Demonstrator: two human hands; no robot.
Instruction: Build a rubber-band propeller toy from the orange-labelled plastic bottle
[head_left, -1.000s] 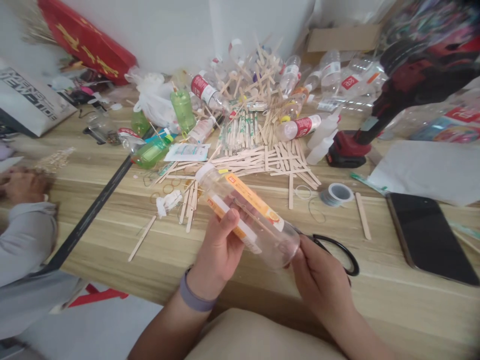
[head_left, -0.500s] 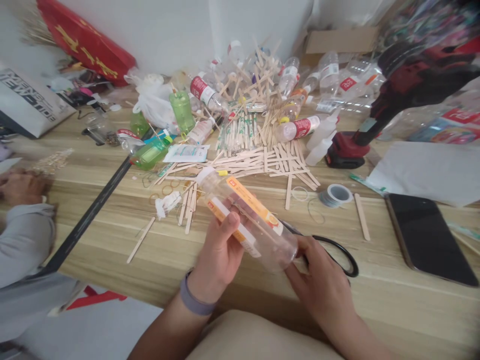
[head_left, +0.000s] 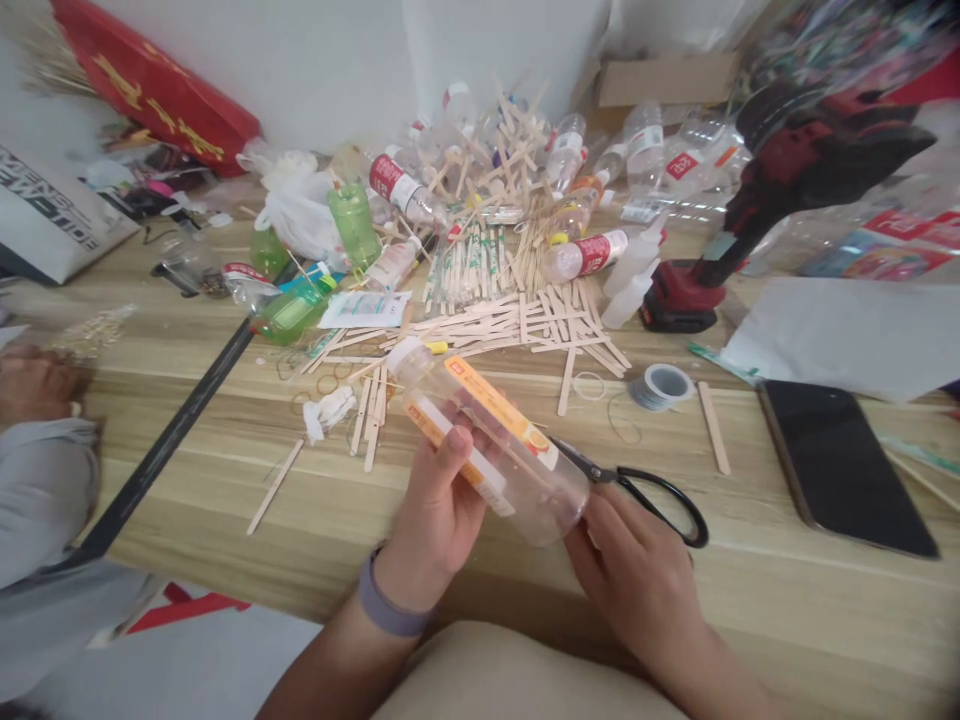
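Observation:
A clear plastic bottle (head_left: 551, 500) with an orange and white label and a white cap lies slanted in my left hand (head_left: 442, 500), its capped end pointing up and left. My left thumb presses on the label while the fingers wrap behind. At the bottle's base, my right hand (head_left: 637, 570) has its fingers bent and drawn together, the tips close against the bottom edge; whatever is between them is hidden. Black-handled scissors (head_left: 667, 505) lie on the table just behind my right hand, partly covered by it and the bottle.
Wooden sticks (head_left: 487, 325) and plastic bottles (head_left: 592, 255) are heaped farther back. A red and black power tool (head_left: 682, 295), a spool (head_left: 661, 387) and a phone (head_left: 847, 465) are to the right. At left are a dark strip (head_left: 172, 430) and another person's hand (head_left: 34, 385).
The camera view has shifted slightly. My right hand has moved a little at the bottle's base, and more of the scissors shows. My left hand keeps its hold on the bottle.

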